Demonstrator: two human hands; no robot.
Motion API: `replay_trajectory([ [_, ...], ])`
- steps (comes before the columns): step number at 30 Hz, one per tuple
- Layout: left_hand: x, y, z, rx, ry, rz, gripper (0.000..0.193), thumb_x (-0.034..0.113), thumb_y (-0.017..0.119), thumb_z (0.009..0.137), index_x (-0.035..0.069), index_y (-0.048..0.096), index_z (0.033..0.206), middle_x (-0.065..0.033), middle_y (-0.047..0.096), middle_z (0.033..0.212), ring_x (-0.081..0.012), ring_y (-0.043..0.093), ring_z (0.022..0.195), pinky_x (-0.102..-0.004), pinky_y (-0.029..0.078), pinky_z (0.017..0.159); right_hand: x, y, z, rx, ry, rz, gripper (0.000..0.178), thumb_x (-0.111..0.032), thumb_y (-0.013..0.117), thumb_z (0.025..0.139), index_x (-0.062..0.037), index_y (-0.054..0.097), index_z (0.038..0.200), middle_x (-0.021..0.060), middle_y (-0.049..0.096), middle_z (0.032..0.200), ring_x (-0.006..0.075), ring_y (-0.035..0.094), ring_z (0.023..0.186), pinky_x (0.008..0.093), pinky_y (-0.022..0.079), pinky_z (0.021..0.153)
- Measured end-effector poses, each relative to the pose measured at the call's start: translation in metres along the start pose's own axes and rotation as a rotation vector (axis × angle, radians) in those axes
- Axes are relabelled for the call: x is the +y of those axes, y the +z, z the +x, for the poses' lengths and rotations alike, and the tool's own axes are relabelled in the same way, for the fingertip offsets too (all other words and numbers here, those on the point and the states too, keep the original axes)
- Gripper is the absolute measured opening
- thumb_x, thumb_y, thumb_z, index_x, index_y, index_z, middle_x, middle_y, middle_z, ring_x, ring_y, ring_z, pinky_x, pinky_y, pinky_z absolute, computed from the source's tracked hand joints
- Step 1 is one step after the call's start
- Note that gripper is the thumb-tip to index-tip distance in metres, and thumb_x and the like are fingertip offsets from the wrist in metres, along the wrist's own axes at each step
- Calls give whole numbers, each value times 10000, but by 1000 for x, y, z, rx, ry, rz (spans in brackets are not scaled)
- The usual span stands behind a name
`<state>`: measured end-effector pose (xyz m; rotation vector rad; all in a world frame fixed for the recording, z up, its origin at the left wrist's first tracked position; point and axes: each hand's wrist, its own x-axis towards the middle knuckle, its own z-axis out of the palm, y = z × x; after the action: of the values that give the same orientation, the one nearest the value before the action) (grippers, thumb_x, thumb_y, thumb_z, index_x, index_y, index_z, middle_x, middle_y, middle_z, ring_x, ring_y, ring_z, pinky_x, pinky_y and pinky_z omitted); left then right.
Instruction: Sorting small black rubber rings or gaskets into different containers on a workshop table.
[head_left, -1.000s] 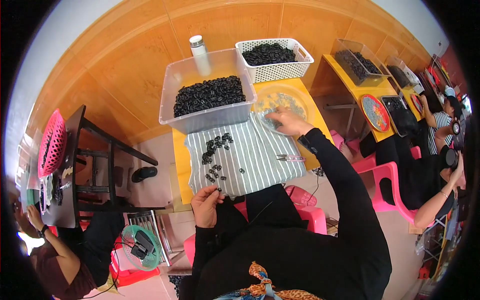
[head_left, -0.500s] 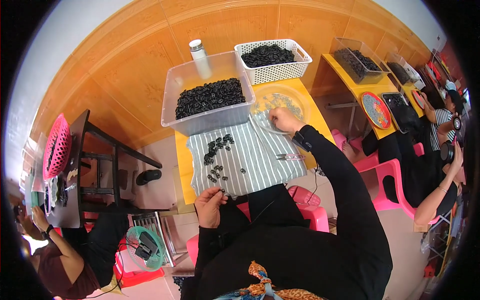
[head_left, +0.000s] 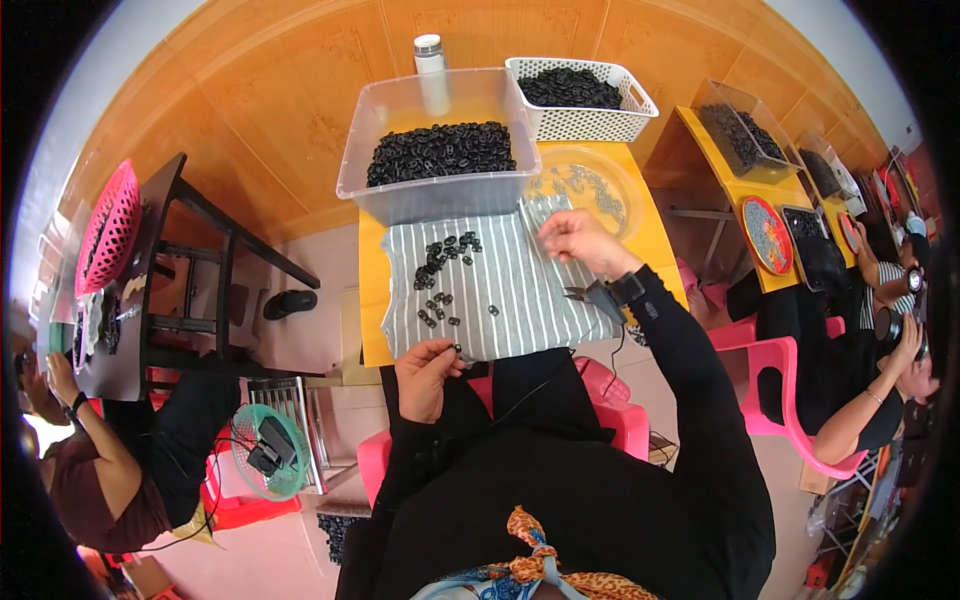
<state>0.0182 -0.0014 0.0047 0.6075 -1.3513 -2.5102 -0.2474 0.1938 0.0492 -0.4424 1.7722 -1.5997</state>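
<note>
My left hand [head_left: 424,380] is closed in a pinch on a small black oval piece [head_left: 458,349] at the near edge of a grey-and-white striped cloth [head_left: 520,330]. Over the cloth's right side hovers my right hand [head_left: 590,245], thumb and fingertips pressed together; whatever they grip is too small to make out. Beside it lies a round, clear tray [head_left: 632,190] with small silvery metal pieces [head_left: 585,185]. Several loose black two-holed pieces [head_left: 436,262] are scattered on the cloth. Small pliers or snips [head_left: 576,295] show only their tips, the rest hidden by my right wrist.
A clear bin [head_left: 440,205] of black pieces stands behind the cloth, with a white basket [head_left: 585,125] and a bottle [head_left: 430,55] near it. A dark table [head_left: 150,330] is at left. Co-workers sit at left and right, by a pink chair [head_left: 785,390].
My right hand has come out of the tray and back over the striped cloth, its wrist now covering most of the tool. The left hand keeps its pinch on the black piece.
</note>
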Motion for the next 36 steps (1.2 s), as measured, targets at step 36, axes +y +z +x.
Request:
replay_trajectory([
  [36, -4, 5, 2, -9, -52, 25, 150, -10, 577, 813, -45, 599, 957, -93, 627, 791, -152, 615, 661, -221, 475, 576, 51, 34, -39, 89, -291, -451, 145, 19, 544, 767, -5, 627, 883, 116, 641, 826, 195, 602, 758, 282, 460, 669],
])
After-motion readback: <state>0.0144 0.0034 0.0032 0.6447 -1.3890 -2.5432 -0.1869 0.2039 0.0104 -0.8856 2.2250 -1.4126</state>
